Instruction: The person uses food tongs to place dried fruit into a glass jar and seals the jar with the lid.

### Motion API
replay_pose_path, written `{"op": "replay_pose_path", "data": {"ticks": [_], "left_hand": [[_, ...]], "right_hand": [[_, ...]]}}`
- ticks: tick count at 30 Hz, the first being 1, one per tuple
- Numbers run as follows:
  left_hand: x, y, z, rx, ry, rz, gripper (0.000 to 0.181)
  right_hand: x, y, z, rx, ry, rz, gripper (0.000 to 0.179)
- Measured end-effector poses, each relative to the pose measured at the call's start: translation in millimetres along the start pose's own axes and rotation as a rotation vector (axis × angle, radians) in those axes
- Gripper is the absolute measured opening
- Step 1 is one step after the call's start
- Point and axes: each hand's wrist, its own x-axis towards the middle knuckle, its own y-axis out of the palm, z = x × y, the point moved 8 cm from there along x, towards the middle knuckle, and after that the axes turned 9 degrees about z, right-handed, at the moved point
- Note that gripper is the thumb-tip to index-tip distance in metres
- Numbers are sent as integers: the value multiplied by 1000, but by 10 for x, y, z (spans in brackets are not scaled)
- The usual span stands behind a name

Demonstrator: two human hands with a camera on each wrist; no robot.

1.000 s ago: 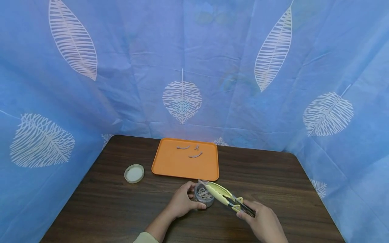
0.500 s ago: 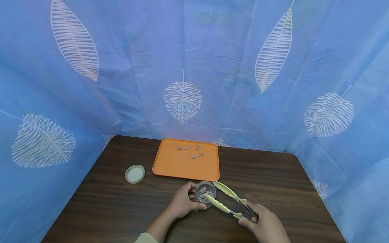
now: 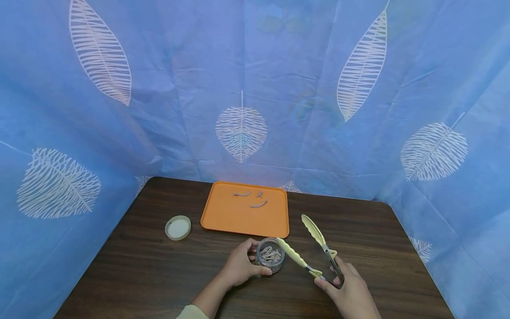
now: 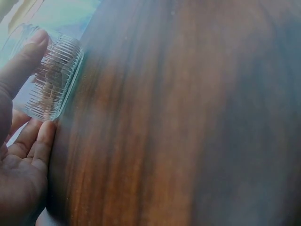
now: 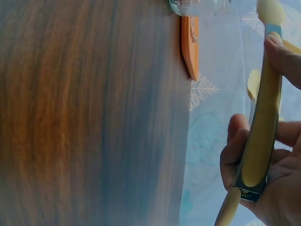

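My left hand [image 3: 240, 264] grips a clear jar [image 3: 277, 267] from its left side, thumb in front and fingers curled behind. Inside the jar lie several greyish, thin, curved strips [image 3: 271, 255]. In the left wrist view the ridged side of the jar [image 4: 59, 77] shows between thumb and fingers. To the right, my right hand [image 3: 348, 288] holds yellow-tipped tongs [image 3: 295, 255], their arms spread wide with nothing between the tips. One tip is right at the jar's rim and the other points past it toward the back. In the right wrist view thumb and fingers grip the tongs' handle [image 5: 263, 117].
An orange tray [image 3: 243, 220] with 3 similar strips [image 3: 258, 204] on it lies behind the jar. At left, a round lid [image 3: 178, 228] rests on the dark wooden table [image 3: 159, 274]. A blue leaf-patterned cloth [image 3: 191, 110] hangs behind and at both sides.
The tongs, earlier closed on a strip over the jar, have spread wide and shifted right. That strip has left the tips. My left hand has kept its hold on the jar.
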Motion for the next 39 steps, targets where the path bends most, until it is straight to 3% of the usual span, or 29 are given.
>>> {"op": "replay_pose_path", "data": {"ticks": [5, 11, 20, 31, 39], "left_hand": [[7, 1, -7, 3, 3, 0, 72], [-1, -1, -9, -7, -1, 2, 72], [-8, 8, 1, -12, -2, 4, 71], [-9, 1, -7, -7, 2, 8, 72], [-16, -7, -27, 3, 1, 4, 72]], "right_hand": [[58, -15, -29, 68, 21, -30, 102], [158, 6, 2, 81, 14, -20, 94], [357, -13, 91, 68, -55, -11, 93], [619, -96, 345, 70, -105, -30, 95], [786, -22, 522, 55, -126, -39, 96]]}}
